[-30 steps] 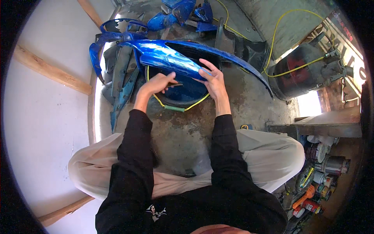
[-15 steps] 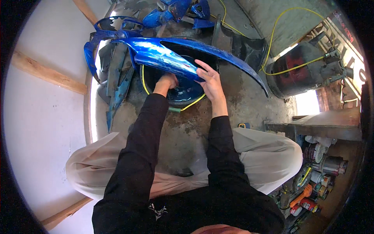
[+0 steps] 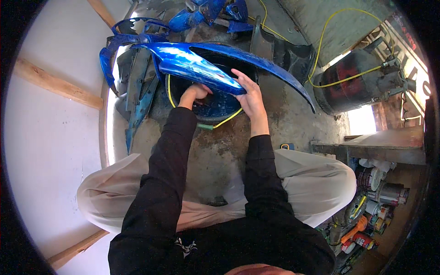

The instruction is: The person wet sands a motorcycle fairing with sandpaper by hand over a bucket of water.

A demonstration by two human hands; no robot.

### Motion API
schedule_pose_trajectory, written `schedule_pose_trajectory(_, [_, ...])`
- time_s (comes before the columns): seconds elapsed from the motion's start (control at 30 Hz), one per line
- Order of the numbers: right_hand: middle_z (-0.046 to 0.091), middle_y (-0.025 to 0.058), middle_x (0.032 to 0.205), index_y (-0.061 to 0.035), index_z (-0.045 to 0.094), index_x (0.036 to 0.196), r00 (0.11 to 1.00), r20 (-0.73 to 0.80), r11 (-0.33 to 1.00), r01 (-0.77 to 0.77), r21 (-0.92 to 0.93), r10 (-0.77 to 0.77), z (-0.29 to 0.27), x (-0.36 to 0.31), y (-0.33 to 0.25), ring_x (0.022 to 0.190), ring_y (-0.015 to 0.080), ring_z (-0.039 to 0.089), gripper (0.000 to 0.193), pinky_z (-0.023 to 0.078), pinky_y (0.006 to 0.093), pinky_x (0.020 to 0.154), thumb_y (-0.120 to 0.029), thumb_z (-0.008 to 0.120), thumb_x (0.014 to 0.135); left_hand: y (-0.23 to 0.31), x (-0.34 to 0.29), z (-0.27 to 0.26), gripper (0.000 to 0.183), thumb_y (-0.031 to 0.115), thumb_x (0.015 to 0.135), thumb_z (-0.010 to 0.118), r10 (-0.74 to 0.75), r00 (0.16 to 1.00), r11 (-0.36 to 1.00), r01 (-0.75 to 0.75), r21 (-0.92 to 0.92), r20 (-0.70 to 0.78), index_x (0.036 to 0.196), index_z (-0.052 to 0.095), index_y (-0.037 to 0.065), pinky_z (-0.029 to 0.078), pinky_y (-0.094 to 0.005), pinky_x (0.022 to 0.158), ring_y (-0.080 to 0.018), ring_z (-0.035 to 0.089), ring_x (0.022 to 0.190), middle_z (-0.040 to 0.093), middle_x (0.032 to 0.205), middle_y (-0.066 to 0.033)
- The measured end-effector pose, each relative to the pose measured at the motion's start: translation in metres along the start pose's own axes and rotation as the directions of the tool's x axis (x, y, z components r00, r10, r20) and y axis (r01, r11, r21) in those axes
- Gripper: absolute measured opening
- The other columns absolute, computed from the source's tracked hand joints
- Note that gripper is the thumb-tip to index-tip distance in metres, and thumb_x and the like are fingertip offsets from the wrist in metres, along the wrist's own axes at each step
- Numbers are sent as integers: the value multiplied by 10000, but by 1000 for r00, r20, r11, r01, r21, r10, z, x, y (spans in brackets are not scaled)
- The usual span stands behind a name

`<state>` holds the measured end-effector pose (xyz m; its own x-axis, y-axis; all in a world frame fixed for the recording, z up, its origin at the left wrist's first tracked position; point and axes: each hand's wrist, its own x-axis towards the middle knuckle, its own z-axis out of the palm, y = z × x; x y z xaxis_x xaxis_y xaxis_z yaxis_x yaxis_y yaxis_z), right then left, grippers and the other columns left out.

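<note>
A glossy blue motorcycle body panel [image 3: 197, 68], with a long thin arm curving off to the right, lies across the air above a dark round basin [image 3: 170, 91] holding water. My right hand [image 3: 250, 95] supports the panel's narrow near end, its fingers reaching up along the edge and the thumb side against the panel. Under the panel's near edge, above the water, is my left hand [image 3: 196, 94]. Its fingers are curled and partly hidden, so anything inside them cannot be made out.
More blue panels [image 3: 195, 18] lie on the floor beyond, and dark ones [image 3: 137, 87] at left. A yellow hose [image 3: 228, 120] passes around the basin; another runs to a black-and-red tank [image 3: 346, 80] at right. Tools and cans [image 3: 362, 224] fill a shelf at lower right.
My left hand has risen slightly from the water toward the panel's underside. The panel has tilted a little, and my right hand has shifted slightly right with it.
</note>
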<state>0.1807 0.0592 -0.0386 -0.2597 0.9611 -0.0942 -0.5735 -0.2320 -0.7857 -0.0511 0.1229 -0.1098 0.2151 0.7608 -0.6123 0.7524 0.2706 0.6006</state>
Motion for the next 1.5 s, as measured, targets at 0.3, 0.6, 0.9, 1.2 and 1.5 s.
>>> schedule_pose_trajectory(0.3, [689,179,1289,14,569,1480,998,67,999,-5,33,3,36,7,6,1167,254,665,515,515,432,1041,-305,624,1078,-54,9,-31,406,241,1006,590,-14,960,873,148,466,-279,1397,693,206,461,-431,1168,-298,552,1422,593,1526,-129])
schedule_pose_trajectory(0.6, [689,173,1279,18,580,1468,999,44,1000,-8,16,7,34,5,5,1129,240,666,510,526,412,997,-316,614,1085,-48,12,-25,521,281,1015,597,275,811,955,-170,241,-516,1523,568,172,445,-462,1183,-337,488,1471,511,1592,-183])
schedule_pose_trajectory(0.9, [697,166,1252,8,586,1465,998,66,1000,0,18,-1,47,6,5,1124,234,667,505,526,405,992,-319,619,1081,-71,22,-23,434,173,1050,502,70,969,769,100,631,-239,1466,619,142,485,-471,1149,-371,576,1388,536,1568,-177])
schedule_pose_trajectory(1.2, [682,183,1283,16,563,1481,997,78,998,0,64,-5,36,5,5,1161,260,665,500,525,427,1023,-292,604,1089,-12,-40,-23,524,-83,948,447,-98,994,925,110,-363,53,1380,685,92,615,-306,708,-235,766,861,739,1178,-131])
schedule_pose_trajectory(1.5, [686,184,1276,16,589,1459,1000,-4,999,-4,39,4,36,6,4,1178,265,660,490,527,432,1029,-303,612,1088,17,-126,-65,457,-112,871,598,27,991,908,32,-418,134,1290,730,12,588,-278,681,-170,732,818,767,1011,-111])
